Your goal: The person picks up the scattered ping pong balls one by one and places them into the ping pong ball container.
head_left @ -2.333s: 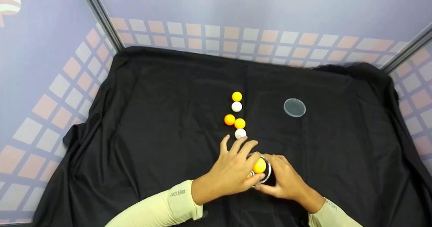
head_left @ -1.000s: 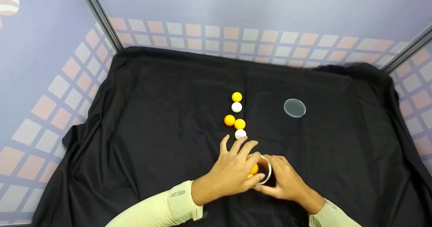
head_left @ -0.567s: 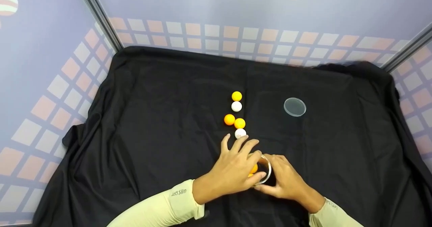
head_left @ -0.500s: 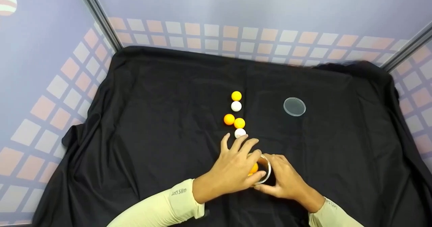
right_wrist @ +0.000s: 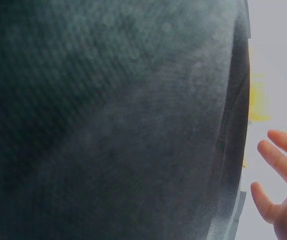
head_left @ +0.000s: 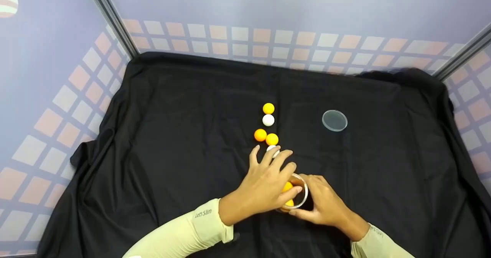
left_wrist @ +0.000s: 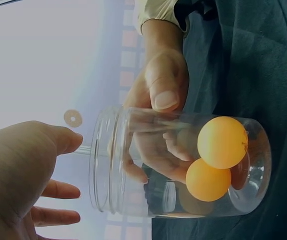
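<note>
A clear jar stands near the front of the black cloth, with orange balls at its bottom. My right hand grips the jar's right side, thumb and fingers round its wall. At the jar's mouth my left hand is spread and holds nothing, its thumb over the rim in the head view. A white ball lies partly hidden behind its fingertips. In the right wrist view, dark cloth fills most of the picture, and spread fingers show at the right edge.
Beyond the hands lie two orange balls side by side, then a white ball and a yellow-orange ball. A clear round lid lies to the right. Patterned walls enclose the cloth-covered surface.
The orange ball high in the jar's mouth earlier has dropped lower inside. My left hand has shifted slightly away from me, its fingers lifting off the rim. My right hand keeps its place on the jar.
</note>
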Demonstrator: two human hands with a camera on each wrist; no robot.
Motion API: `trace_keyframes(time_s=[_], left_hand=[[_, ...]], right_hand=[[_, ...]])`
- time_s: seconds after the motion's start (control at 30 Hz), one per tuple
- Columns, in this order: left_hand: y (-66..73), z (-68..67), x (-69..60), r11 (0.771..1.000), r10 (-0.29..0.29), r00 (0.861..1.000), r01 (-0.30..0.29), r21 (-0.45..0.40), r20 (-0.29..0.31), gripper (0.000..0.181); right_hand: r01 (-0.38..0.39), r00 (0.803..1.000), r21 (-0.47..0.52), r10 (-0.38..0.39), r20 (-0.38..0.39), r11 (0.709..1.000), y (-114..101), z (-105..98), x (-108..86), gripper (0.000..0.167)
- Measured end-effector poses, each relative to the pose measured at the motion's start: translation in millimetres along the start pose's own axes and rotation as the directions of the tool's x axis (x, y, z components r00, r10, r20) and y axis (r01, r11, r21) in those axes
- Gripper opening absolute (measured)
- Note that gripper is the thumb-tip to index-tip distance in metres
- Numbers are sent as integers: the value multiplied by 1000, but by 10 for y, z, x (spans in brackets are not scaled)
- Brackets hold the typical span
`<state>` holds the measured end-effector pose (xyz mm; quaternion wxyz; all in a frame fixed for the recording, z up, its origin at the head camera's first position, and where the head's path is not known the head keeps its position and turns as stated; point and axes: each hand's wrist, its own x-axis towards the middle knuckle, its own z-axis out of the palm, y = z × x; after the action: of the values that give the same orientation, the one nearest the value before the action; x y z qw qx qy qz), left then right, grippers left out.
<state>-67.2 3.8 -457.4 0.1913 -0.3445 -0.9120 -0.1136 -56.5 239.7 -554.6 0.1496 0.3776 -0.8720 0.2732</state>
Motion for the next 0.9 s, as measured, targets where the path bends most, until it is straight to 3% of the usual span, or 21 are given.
trace_keyframes(time_s=[0.5,0.7,0.9], left_hand=[[-98,-24,93,999,-35,998,35,2,-53,42],[-135,-23,127,999,-50,998,51,17,-30,43],[-164,11,150,997,-70,996,71,13,-49,42]], right_hand=[[8,1000,-15,-8,-8,1000,5,10,-2,91],[11,1000,-10,-11,-19,1000,3,7,0,93],[18,1000,-8,-18,-18,1000,-1,13,7,90]])
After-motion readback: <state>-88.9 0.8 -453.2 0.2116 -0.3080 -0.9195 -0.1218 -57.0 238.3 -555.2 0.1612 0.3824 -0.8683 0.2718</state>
